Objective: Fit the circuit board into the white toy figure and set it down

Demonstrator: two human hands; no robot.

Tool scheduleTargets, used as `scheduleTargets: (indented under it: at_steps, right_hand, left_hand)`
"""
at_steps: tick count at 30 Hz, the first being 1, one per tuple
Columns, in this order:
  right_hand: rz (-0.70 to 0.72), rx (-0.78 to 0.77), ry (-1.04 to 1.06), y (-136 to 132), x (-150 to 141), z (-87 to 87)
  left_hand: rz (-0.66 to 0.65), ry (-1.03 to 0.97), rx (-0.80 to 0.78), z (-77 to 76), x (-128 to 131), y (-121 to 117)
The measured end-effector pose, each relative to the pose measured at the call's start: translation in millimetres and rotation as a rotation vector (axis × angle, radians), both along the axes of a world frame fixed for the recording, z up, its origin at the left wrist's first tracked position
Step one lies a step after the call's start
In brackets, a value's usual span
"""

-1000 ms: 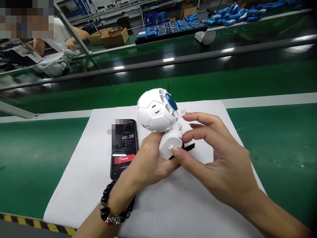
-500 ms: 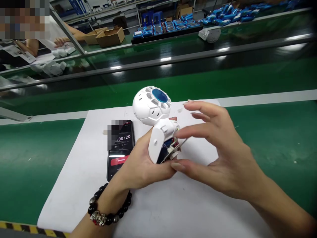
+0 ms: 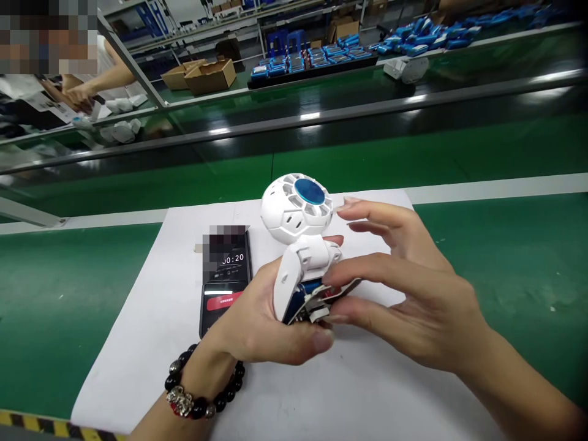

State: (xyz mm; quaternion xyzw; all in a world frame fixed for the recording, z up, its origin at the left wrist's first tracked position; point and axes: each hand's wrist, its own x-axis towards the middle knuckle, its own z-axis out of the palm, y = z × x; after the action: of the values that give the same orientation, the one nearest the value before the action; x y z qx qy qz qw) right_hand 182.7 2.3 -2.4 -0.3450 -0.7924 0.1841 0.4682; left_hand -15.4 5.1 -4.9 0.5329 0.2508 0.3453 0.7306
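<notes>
A white folding handheld fan [image 3: 294, 208] with a round slotted head and a blue disc is held over the white sheet. My left hand [image 3: 261, 324] is closed around its handle, thumb along the near side. The handle's housing is open, and a blue battery [image 3: 296, 301] and wires show inside. My right hand [image 3: 404, 288] pinches a small circuit board [image 3: 342, 294] at the open side between thumb and index finger. Its other fingers are spread near the fan head. The fingertips hide part of the board.
A phone [image 3: 229, 294] with a running timer lies on the white sheet [image 3: 138, 343] left of my hands. Beyond the conveyor rail stand a tray of blue batteries [image 3: 312, 58], cardboard boxes [image 3: 210, 76] and a white fan [image 3: 407, 69]. A co-worker's hands [image 3: 82, 92] are at far left.
The fan has shifted slightly right and down in my left hand. My right thumb and index finger have closed in on the board, which now sticks out further from the handle.
</notes>
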Motion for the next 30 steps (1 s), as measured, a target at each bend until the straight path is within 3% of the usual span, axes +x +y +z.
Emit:
scheduleTargets:
  at_steps: [4,9,15,18,22,26,30]
  right_hand:
    - [-0.002,0.137,0.045,-3,-4,1.8]
    - [-0.016,0.131,-0.032,-6,0,9.7]
    - [0.245,0.024,0.027,-2,2,11.8]
    - [0.308,0.019,0.104,1,2,12.1]
    - [0.326,0.013,0.050,2,2,9.8]
    - [0.267,0.097,0.020,-4,-2,1.0]
    - [0.264,0.071,0.121,-9,-6,-6.3]
  left_hand:
    - [-0.010,0.097,0.092,5.9,-3,-2]
    - [0.090,0.194,0.320,6.9,-9,-4]
    - [0.109,0.237,0.469,11.9,-7,-1]
    - [0.055,0.179,0.450,8.7,-10,-1]
    - [-0.033,0.118,0.335,2.5,-14,-3]
    - [0.007,0.060,0.206,5.1,-12,-7]
    - [0.071,0.000,0.139,8.5,-6,-13]
